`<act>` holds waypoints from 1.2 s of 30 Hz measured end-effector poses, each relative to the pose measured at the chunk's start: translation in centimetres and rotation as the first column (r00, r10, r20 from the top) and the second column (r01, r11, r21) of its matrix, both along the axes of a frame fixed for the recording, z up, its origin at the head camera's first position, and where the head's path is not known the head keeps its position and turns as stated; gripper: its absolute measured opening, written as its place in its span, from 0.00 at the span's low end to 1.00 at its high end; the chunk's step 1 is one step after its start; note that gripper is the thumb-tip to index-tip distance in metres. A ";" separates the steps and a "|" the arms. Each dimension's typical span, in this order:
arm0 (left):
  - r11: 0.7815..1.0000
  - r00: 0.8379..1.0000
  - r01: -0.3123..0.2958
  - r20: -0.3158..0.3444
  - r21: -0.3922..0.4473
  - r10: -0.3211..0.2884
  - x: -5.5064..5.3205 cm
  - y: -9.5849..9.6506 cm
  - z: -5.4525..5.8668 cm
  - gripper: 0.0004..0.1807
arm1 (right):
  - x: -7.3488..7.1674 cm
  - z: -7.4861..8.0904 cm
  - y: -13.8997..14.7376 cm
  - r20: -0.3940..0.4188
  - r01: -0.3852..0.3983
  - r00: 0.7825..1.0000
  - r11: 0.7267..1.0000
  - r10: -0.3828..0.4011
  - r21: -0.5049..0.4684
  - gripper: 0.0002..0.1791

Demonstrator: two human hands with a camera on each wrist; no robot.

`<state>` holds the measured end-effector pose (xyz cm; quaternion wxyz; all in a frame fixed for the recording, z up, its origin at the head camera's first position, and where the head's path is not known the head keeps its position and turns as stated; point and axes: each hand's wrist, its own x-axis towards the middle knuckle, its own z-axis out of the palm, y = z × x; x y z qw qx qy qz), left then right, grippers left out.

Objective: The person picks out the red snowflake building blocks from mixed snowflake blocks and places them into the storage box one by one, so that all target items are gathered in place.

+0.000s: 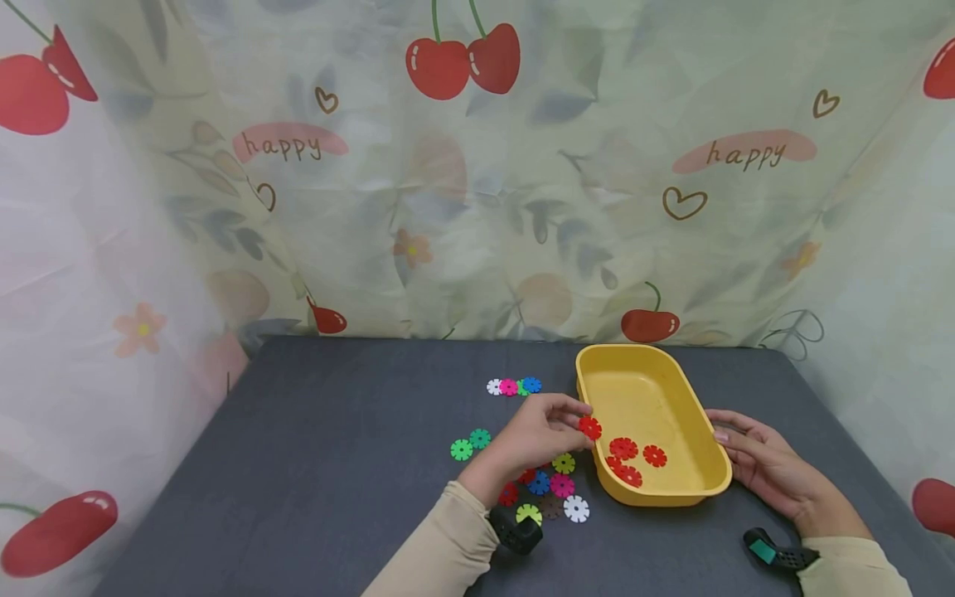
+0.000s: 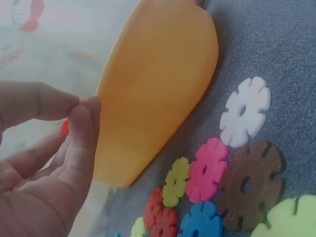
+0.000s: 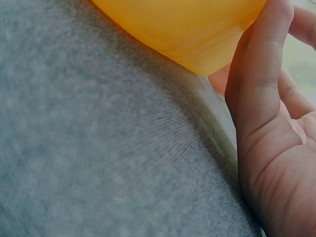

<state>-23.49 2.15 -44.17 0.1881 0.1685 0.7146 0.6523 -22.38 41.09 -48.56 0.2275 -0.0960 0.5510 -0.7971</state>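
Note:
A red notched disc (image 1: 590,428), a flower-shaped plastic piece, is pinched between the thumb and fingers of my left hand (image 1: 531,435) at the left rim of the yellow tub (image 1: 675,377). In the left wrist view, the fingers mostly hide this disc, and only a red sliver (image 2: 65,126) shows. Several red discs (image 1: 655,456) lie inside the tub, toward its near end. My right hand (image 1: 772,468) holds the tub's right side, its thumb at the rim. The right wrist view shows the thumb (image 3: 259,74) against the tub's outer wall (image 3: 192,34).
Left of the tub lies a loose group of discs, among them a white disc (image 1: 576,509), a pink disc (image 1: 562,485) and a brown disc (image 2: 252,185). Two green discs (image 1: 462,449) sit farther left. A short row with a blue disc (image 1: 532,385) lies behind on the dark tabletop (image 1: 336,464).

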 end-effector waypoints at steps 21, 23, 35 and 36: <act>0.999 0.999 0.031 -0.024 0.022 -0.031 -0.2 -0.2 -0.1 0.21 | 0.0 0.0 0.0 -0.001 -0.003 1.000 1.000 0.003 -0.006 0.24; 0.999 1.000 0.022 -0.013 0.024 -0.022 -0.3 -0.4 0.0 0.20 | 0.0 0.0 0.0 0.000 -0.005 1.000 1.000 0.005 -0.008 0.24; 0.996 0.995 -0.039 -0.093 -0.075 0.032 -1.5 -3.0 0.4 0.14 | -0.1 0.0 0.0 0.003 -0.011 1.000 1.000 0.011 0.003 0.24; 0.994 0.993 -0.046 -0.110 -0.097 0.035 -1.7 -3.2 0.3 0.14 | -0.1 0.0 0.1 0.003 -0.008 1.000 1.000 0.008 0.006 0.24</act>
